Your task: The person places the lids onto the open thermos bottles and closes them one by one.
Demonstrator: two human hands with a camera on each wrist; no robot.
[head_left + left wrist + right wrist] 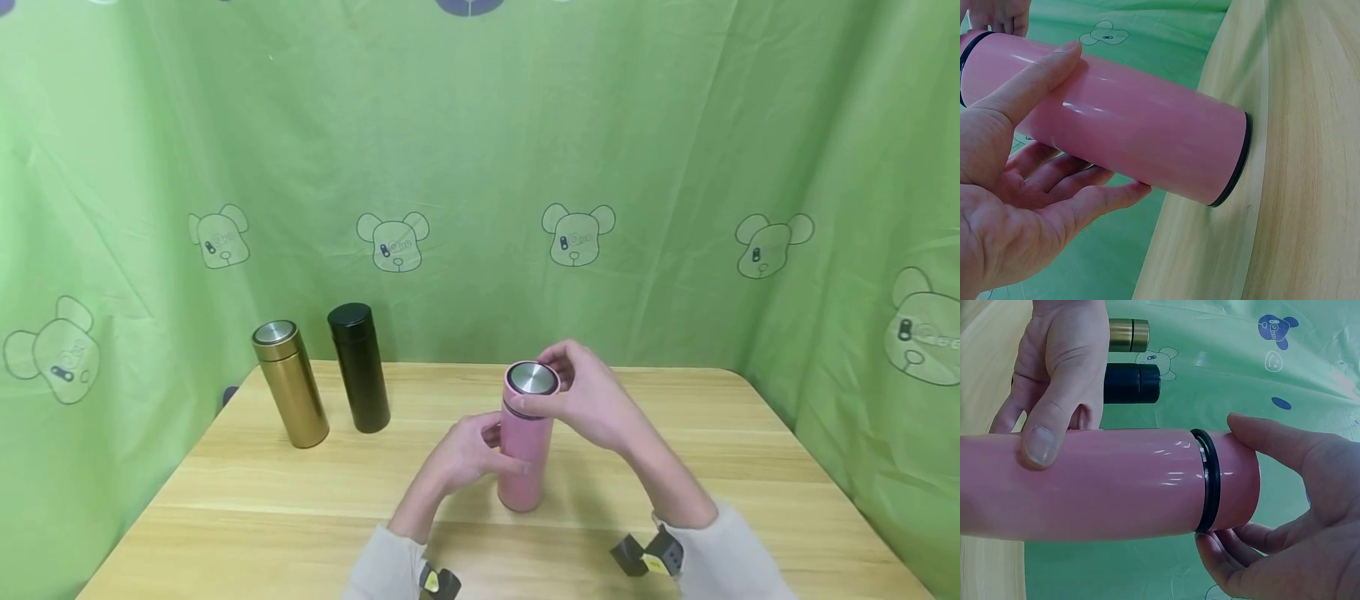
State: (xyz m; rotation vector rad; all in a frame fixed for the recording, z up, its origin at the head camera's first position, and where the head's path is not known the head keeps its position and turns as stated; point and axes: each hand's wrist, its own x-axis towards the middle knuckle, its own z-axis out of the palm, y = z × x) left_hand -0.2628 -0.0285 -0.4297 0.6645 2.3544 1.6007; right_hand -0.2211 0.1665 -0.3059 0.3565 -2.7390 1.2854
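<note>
A pink thermos bottle (pixel 523 454) stands upright on the table. Around its body my left hand (pixel 468 454) curls, with the thumb across the near side and the fingers behind. My right hand (pixel 588 400) grips the pink lid (pixel 1238 481) between thumb and fingers. The lid's top is a silver disc (pixel 532 377) inside a dark rim. Between lid and body, the right wrist view shows a black ring (pixel 1210 481) with a thin shiny gap beside it. In the left wrist view, the thermos's dark base edge (pixel 1235 165) meets the wood.
To the left stand a gold thermos (pixel 294 396) and a black thermos (pixel 362 371), both upright and lidded. The wooden table (pixel 675 500) ends at a green curtain (pixel 480 167) printed with bear heads, which also hangs along both sides.
</note>
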